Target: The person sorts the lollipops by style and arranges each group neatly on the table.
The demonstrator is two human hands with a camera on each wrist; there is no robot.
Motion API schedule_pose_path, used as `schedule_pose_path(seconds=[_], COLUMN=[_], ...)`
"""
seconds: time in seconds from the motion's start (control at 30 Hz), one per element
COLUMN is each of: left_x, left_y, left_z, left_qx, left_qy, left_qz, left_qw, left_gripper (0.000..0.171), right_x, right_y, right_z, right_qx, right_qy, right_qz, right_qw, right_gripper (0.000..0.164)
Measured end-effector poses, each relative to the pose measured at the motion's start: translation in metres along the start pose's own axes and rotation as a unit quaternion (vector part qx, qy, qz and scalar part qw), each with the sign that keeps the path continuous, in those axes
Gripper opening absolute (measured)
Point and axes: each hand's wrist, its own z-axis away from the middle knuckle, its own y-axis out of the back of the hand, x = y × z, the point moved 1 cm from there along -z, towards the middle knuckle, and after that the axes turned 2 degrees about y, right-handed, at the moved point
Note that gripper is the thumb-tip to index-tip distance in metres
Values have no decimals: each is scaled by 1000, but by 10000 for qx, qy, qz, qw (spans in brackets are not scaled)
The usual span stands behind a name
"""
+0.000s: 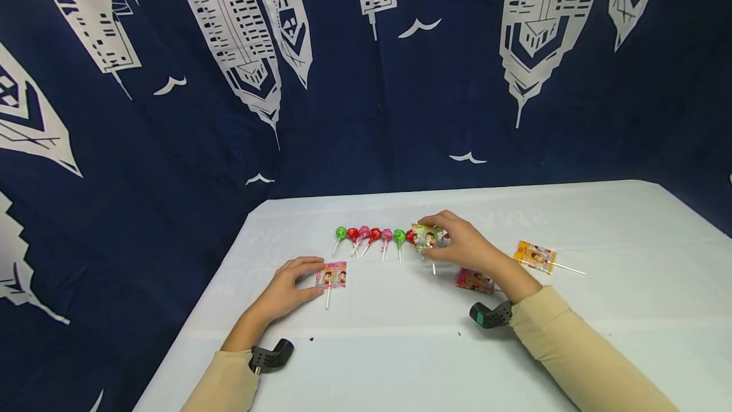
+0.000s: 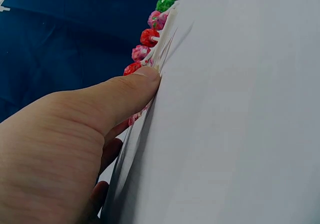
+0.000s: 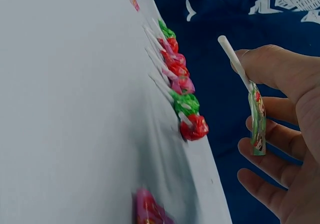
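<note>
My left hand [image 1: 290,288] pinches the edge of a flat pink-wrapped lollipop [image 1: 336,274] at the table's left. In the left wrist view the thumb [image 2: 125,91] presses on its wrapper, close to the tabletop. Held between my right thumb and fingers is a flat green-and-yellow wrapped lollipop [image 3: 258,121], its white stick past the thumb. In the head view my right hand [image 1: 466,243] overlaps the right end of a row of several round lollipops, among them a green one [image 1: 399,236] and a red one [image 1: 374,234]. The right wrist view shows the held lollipop raised off the table.
A flat red-and-pink wrapped lollipop [image 1: 474,280] lies below my right forearm, partly hidden by it. Farther right lies an orange-wrapped lollipop [image 1: 535,256], stick to the right. Behind the white table [image 1: 400,367] hangs a dark blue cloth [image 1: 366,113] with white building prints.
</note>
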Motion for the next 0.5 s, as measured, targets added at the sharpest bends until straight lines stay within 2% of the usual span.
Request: schedule_pose_path(seconds=[0.2, 0.5], left_x=[-2, -1], left_y=[-1, -2], left_z=[-1, 2], left_qx=[90, 62], left_qy=[-88, -74], left_qz=[-11, 7], left_qw=[9999, 10000], left_gripper=[49, 49], right_x=[-10, -29], right_y=[-8, -30], right_z=[0, -2], right_qx=[-121, -290], right_qy=[37, 384], right_qz=[-91, 43], right_qw=[9999, 9988], right_gripper=[60, 61])
